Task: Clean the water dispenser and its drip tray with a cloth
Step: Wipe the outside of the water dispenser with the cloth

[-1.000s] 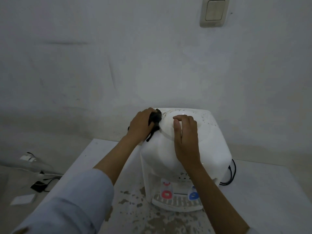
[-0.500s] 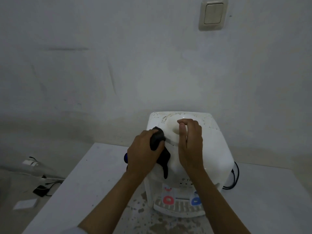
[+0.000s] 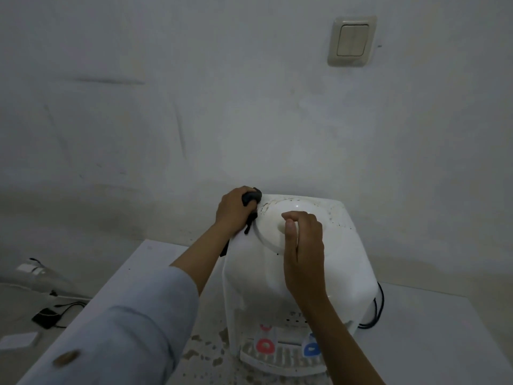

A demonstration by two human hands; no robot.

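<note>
A white water dispenser (image 3: pixel 249 276) stands on a white table (image 3: pixel 433 337), with a red tap (image 3: pixel 265 346) and a blue tap (image 3: pixel 311 350) above its slotted drip tray (image 3: pixel 277 362). My left hand (image 3: pixel 231 212) grips a bunched dark cloth (image 3: pixel 251 200) against the top's far left corner; a strip of cloth hangs down the side. My right hand (image 3: pixel 304 251) rests on the round bottle seat (image 3: pixel 270 226), fingers curled over its centre hole. Dark specks dot the top around the seat.
Stains and flaked patches mark the table in front of the dispenser. A black cord (image 3: pixel 379 304) loops behind its right side. On the floor at left lie a black adapter with cable (image 3: pixel 47 318) and a white card (image 3: pixel 19 340). A wall switch (image 3: pixel 351 41) sits high up.
My left hand with the cloth moved from the dispenser's front left edge back to the far left corner of the top. My right hand stayed on the bottle seat.
</note>
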